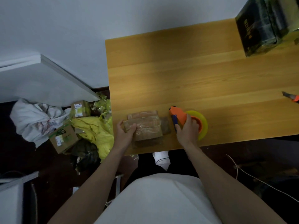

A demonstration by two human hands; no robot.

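Now left hand (pixel 124 133) grips parcel (pixel 146 126), right hand (pixel 187 129) grips tape dispenser (pixel 178 116); knife (pixel 292 98) lies well apart

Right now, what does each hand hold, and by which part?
The left hand grips the brown parcel by its left end; the right hand grips the tape dispenser around its orange body.

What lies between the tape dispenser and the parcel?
Only a flat brown cardboard piece beside the parcel, on its right; nothing upright. The right hand grips the dispenser; the left hand holds the parcel.
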